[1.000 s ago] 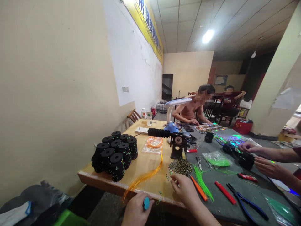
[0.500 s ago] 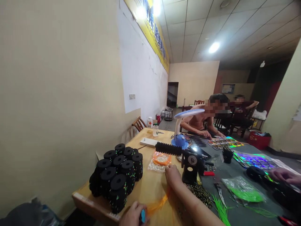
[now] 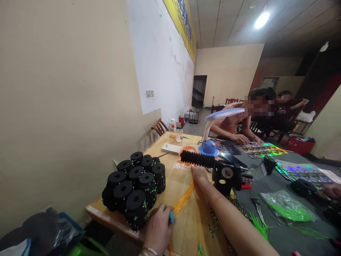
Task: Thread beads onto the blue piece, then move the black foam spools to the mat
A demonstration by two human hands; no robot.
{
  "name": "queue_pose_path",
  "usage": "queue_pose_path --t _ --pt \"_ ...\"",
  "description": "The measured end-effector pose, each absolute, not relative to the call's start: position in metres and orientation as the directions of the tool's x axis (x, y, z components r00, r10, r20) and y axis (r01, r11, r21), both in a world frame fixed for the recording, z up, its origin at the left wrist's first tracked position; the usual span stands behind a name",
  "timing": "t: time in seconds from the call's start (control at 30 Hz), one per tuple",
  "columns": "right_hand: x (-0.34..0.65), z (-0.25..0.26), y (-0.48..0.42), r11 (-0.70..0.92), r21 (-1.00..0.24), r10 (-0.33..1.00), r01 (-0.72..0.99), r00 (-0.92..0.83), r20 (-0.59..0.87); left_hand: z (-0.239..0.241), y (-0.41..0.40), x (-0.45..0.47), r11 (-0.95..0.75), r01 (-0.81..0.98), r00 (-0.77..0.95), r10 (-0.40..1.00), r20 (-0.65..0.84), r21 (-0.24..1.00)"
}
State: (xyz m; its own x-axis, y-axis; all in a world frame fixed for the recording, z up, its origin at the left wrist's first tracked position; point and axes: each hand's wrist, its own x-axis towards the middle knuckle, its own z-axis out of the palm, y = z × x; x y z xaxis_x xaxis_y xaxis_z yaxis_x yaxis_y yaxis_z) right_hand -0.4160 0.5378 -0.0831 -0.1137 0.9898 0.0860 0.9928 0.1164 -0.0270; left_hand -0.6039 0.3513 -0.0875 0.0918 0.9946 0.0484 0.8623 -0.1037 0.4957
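My left hand [image 3: 158, 228] is closed at the table's near edge around a small blue thing [image 3: 172, 216], right beside the pile of black foam spools [image 3: 135, 185]. My right hand [image 3: 199, 175] reaches across the wooden table [image 3: 176, 177]. It sits by the black ribbed roller [image 3: 197, 159] of the little winding machine [image 3: 226, 176]. Its fingers pinch the far end of an orange translucent line [image 3: 183, 199] that stretches back toward my left hand.
A blue desk lamp [image 3: 213, 142] stands behind the winder. Green strands [image 3: 259, 227], a bag of green line [image 3: 286, 206] and holographic sheets [image 3: 263, 149] lie on the dark mat. Other people sit at the far end, and another person's hand [image 3: 333, 190] shows at right.
My right hand has gone from the pile of small beads near the front up to the winder's roller, drawing the orange line taut. My left hand moved up onto the table beside the spools.
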Motion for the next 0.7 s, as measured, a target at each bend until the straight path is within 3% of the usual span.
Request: queue_pose_path --t 0.13,0.33,0.5,0.7 --pt "-0.415 -0.08 0.533 0.149 -0.064 0.986 0.987 -0.143 0.086 -0.09 0.34 -0.603 -0.132 0.865 0.107 0.991 0.079 0.484" --pt "-0.41 -0.072 0.477 0.287 -0.129 0.95 0.949 -0.265 0.166 -0.106 0.307 -0.599 -0.313 0.72 0.252 0.949 0.187 0.619" --pt "-0.401 -0.06 0.402 0.485 -0.194 0.873 0.853 -0.457 0.172 -0.119 0.285 -0.599 -0.291 0.581 0.154 0.956 0.248 0.76" --pt "-0.388 -0.07 0.326 0.647 -0.243 0.762 0.723 -0.627 0.162 -0.131 0.259 -0.588 -0.154 0.385 0.032 0.988 0.154 0.91"
